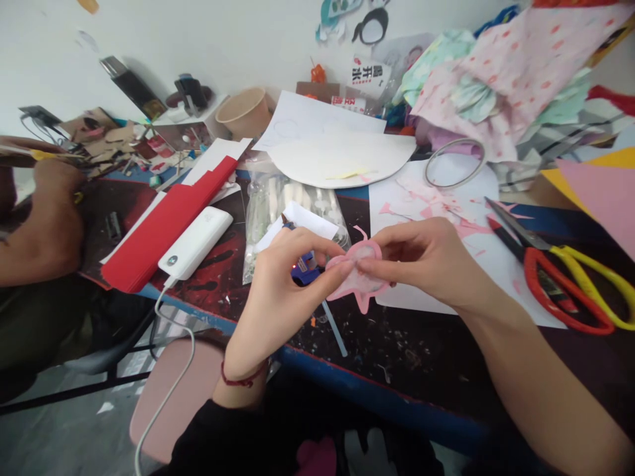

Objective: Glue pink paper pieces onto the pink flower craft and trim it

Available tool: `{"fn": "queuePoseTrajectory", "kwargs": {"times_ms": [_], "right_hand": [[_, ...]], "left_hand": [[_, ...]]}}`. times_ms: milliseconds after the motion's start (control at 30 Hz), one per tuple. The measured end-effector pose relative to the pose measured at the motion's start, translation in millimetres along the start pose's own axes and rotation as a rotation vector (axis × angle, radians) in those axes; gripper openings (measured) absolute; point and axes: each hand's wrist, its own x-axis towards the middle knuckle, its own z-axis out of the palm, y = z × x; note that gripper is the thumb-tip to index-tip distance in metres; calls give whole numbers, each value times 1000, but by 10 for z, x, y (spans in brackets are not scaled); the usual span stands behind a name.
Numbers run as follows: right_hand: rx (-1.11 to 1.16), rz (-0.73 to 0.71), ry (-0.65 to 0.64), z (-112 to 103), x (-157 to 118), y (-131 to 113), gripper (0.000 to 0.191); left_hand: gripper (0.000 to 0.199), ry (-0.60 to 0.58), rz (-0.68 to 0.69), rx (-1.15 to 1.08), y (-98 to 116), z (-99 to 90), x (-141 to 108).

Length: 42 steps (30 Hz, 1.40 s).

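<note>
Table (391, 350) is a proper mess lol, dark top with red smears and little pale flecks, blue along the edge. Red card (169, 228) is over on the left, white power bank (196, 243) right beside it with its cable (166, 311) dangling off the edge. Middle's got a clear bag (255, 215) of pale stuff. Then white paper (384, 192) on the right, pink scraps (446, 198) scattered on it, scissors (538, 258) lying partly across it too

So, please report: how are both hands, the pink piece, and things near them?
Left hand, right hand: both pinching pink piece. Blue glue gun partly hidden behind left hand.
</note>
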Motion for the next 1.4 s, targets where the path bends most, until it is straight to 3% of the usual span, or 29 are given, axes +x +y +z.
{"fn": "queuePoseTrajectory", "kwargs": {"times_ms": [400,567,700,767,833,933,1167,1400], "right_hand": [[-9,19,-28,10,22,19,17],[-27,45,-87,-21,38,31,22],[-47,18,-46,-56,49,48,24],[-83,2,-8,-67,49,50,26],[-121,-18,23,-70,46,51,26],[-124,-39,34,-61,36,55,25],[-45,-57,-33,-41,17,-1,17],[-46,-90,-5,-33,15,-15,25]], "left_hand": [[12,61,-68,-50,-37,86,23],[17,242,-107,-88,-57,18,35],[43,367,-92,72,-59,-75,39],[41,316,-40,154,-57,-79,33],[26,191,38,193,-53,-49,26],[10,58,85,125,-46,21,18],[13,146,-12,-54,-72,85,42],[21,119,-20,-44,-74,18,76]]}}
